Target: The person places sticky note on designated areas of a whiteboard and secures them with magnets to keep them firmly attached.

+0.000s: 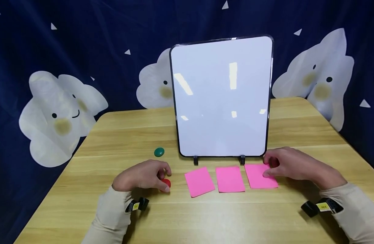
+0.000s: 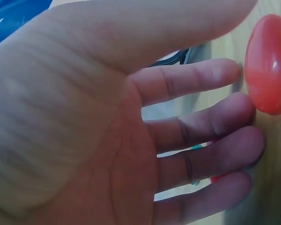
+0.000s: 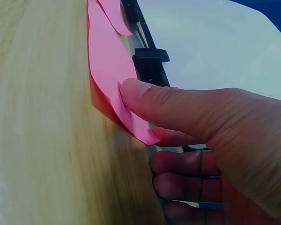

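Observation:
My left hand [image 1: 145,174] reaches down around a glossy red domed disc [image 1: 166,183], with the thumb beside its near edge. In the left wrist view the fingers are loosely extended and their tips come up to the red disc [image 2: 270,65]; a firm hold does not show. My right hand [image 1: 288,164] pinches the right side of the rightmost pink sticky note [image 1: 255,178]. The right wrist view has the thumb on top of this note [image 3: 107,61] and the index finger beneath it, and the paper bends.
A whiteboard [image 1: 220,101] stands upright on small black feet behind the notes. Two more pink sticky notes, the left one [image 1: 199,182] and the middle one [image 1: 230,179], lie on the wooden table [image 1: 187,217]. A green disc [image 1: 159,151] is left of the board.

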Demonstrator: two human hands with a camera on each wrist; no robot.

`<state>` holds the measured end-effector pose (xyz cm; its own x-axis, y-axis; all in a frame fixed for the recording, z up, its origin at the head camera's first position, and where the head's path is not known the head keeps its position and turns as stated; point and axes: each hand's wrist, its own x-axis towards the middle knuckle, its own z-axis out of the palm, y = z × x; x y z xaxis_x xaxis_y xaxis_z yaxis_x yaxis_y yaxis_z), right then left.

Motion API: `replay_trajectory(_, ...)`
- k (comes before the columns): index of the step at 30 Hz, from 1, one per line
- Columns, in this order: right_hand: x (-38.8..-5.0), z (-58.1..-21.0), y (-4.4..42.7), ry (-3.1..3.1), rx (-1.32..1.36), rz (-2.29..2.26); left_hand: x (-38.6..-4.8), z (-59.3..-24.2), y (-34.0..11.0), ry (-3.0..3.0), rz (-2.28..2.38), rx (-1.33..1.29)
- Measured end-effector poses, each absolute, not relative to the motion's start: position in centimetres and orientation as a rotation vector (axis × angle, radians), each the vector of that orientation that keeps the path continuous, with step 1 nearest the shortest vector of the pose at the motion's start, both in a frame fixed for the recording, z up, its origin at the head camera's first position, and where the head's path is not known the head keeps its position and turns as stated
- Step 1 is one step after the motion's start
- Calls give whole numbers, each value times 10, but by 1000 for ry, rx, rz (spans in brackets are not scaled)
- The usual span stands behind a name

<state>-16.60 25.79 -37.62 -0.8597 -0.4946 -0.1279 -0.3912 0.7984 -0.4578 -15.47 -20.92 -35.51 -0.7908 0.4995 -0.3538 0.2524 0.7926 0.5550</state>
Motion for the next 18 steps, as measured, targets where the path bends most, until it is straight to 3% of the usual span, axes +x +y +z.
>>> replay_trajectory(18, -169, -381, 266, 2745, -710, -748, -158, -363, -203, 2555, 642, 700)
